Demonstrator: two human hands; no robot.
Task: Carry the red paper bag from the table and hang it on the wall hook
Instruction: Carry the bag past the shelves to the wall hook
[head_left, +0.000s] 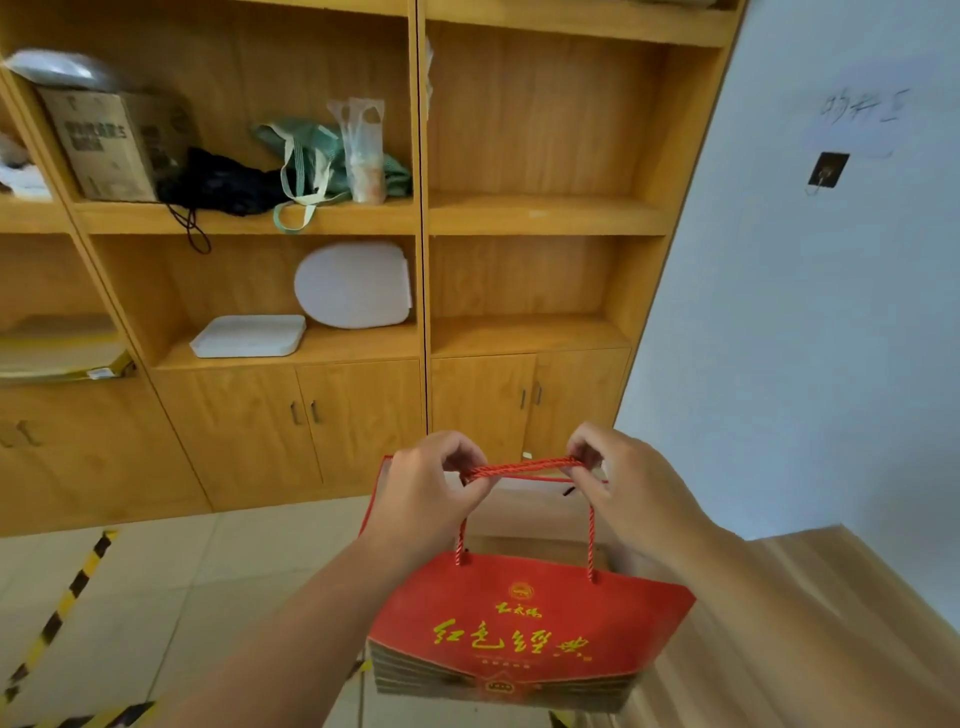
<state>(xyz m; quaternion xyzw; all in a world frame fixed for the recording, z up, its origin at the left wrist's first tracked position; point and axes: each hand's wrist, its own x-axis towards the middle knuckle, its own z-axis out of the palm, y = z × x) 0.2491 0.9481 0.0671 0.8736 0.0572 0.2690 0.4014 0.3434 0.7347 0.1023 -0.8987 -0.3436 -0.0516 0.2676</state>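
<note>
Red paper bag (524, 623) hangs in the near centre, off the table (810, 623), its twisted cord handles (524, 466) stretched level between two hands. Left hand (423, 499) has its grip closed on the cords' left end; right hand (631, 493) pinches the right end. Wooden table lies near right, its edge just beside the bag. Pale tiled floor (130, 597) with black-and-yellow tape (62, 603) spreads left — open there. Far across stands a wooden shelf unit (519, 218). On the white wall at far right sits the wall hook (827, 170), well apart from the bag, under faint unreadable handwriting. Bag's face carries yellow Chinese characters.
</note>
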